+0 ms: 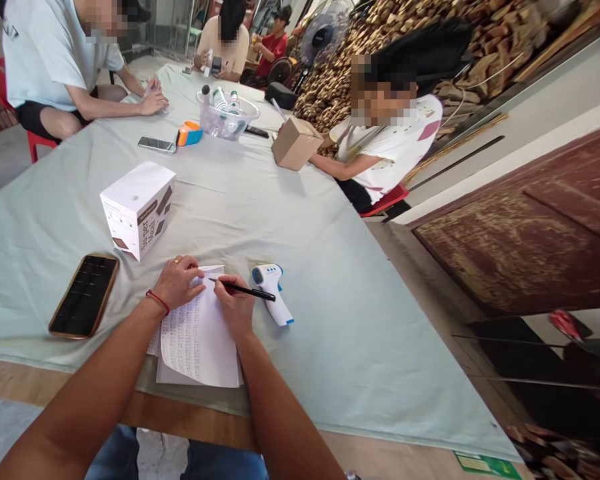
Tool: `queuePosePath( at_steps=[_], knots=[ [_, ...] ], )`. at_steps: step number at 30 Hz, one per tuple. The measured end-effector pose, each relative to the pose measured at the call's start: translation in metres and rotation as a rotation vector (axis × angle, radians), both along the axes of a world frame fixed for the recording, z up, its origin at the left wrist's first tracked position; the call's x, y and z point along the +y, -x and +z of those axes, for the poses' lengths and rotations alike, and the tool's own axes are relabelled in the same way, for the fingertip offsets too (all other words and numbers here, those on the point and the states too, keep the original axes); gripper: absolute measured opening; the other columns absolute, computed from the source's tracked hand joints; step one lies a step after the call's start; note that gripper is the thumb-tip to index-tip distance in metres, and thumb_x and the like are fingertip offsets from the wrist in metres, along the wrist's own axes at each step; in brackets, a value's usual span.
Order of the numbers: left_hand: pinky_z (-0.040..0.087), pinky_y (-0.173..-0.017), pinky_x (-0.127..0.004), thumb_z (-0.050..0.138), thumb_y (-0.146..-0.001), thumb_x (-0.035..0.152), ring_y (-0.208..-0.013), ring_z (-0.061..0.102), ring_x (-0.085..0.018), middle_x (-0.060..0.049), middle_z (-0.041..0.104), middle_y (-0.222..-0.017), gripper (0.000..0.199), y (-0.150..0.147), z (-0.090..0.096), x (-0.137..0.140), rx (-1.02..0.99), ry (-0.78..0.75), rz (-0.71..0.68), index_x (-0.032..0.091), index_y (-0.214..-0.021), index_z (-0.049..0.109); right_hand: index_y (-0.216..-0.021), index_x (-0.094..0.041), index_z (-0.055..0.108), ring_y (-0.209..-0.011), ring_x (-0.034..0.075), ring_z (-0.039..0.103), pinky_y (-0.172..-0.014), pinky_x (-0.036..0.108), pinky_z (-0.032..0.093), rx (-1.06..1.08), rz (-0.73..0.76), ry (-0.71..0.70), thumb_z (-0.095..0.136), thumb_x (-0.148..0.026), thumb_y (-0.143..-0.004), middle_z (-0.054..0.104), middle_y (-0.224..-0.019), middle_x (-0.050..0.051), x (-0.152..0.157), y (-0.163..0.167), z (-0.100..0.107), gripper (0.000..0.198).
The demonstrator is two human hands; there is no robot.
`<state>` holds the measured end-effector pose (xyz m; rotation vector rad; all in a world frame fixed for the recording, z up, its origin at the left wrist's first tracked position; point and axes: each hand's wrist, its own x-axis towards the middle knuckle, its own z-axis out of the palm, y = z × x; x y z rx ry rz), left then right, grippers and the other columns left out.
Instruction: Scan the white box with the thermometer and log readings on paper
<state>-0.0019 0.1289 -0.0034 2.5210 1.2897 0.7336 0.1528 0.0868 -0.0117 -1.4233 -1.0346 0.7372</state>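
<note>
My right hand (236, 308) is closed around a slim black pen (250, 289), whose tip points left at the upper part of a stack of papers (200, 343). The top sheet carries dense lines of handwriting, and its lower edge curls. Across the upper left of the papers lies my left hand (176, 281), fingers apart, pressing on the sheet; it wears a ring and a red string bracelet. A white and blue infrared thermometer (274, 293) lies just right of my right hand. A dark phone (85, 295) in a brown case lies to the left.
A white printed box (139, 208) stands beyond my left hand. Farther back are another phone (157, 145), an orange-blue roll (189, 133), a clear tub (220, 123) of bottles and a cardboard box (296, 143). Several people sit around the cloth-covered table (370, 347).
</note>
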Motion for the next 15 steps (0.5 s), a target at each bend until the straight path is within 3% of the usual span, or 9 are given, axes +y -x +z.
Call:
queuePosePath(
  at_steps=[15],
  knots=[
    [0.046,-0.089,-0.040,0.071,-0.081,0.030,-0.096,0.057,-0.023,-0.006,0.062,-0.103,0.010,0.0001,-0.0021,0.0017,-0.014,-0.005,0.000,0.024,-0.089,0.072,-0.066,-0.020,0.060,-0.063,0.015,0.055,-0.063,0.030,0.047,-0.075,0.091,-0.033,0.057,-0.038,-0.071,0.062,-0.064,0.000,0.0001,0.0002,-0.0021,0.019]
  ],
)
